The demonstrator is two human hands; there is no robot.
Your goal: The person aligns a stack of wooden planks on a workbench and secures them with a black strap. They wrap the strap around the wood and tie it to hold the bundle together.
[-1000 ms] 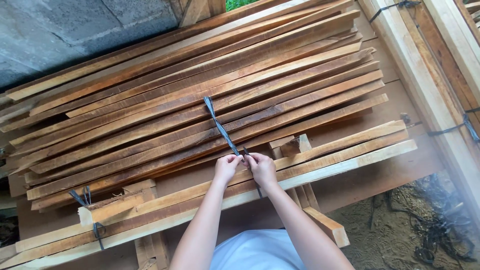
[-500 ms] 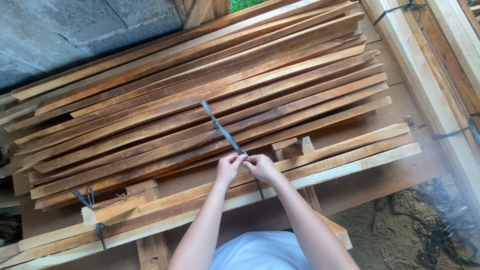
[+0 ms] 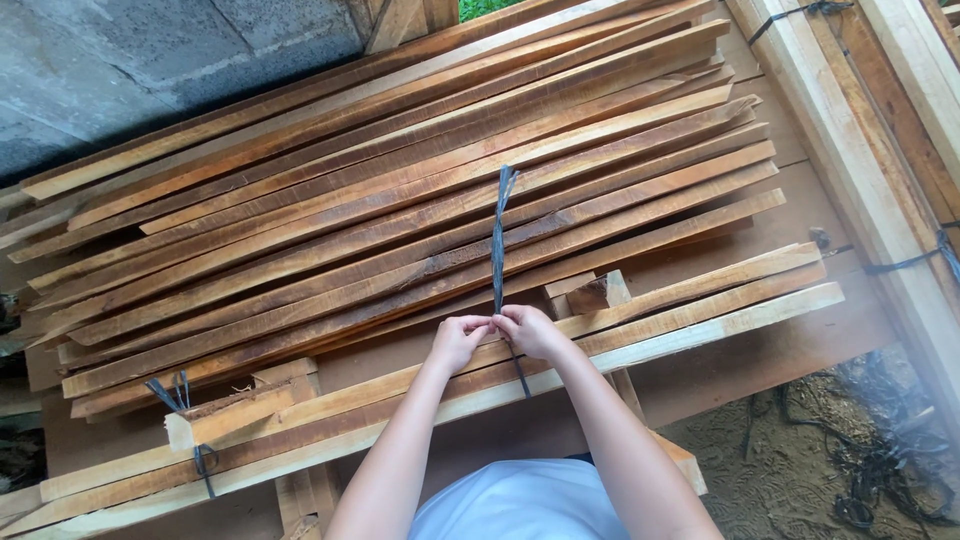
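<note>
Nearest is the person's white shirt [image 3: 520, 505]. Both arms reach out over two long pale boards [image 3: 700, 320]. The left hand [image 3: 458, 340] and the right hand [image 3: 530, 330] meet side by side, and the fingers of each pinch the dark strap [image 3: 497, 240]. The strap runs from the hands straight away across the pile of brown slats [image 3: 400, 200]. A short block [image 3: 230, 412] lies to the near left. Thick beams [image 3: 880, 130] lie on the right. A grey wall [image 3: 150, 70] is far left.

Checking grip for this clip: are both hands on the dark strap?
Yes, the left hand and right hand pinch the dark strap together at the slat stack's near edge.
</note>
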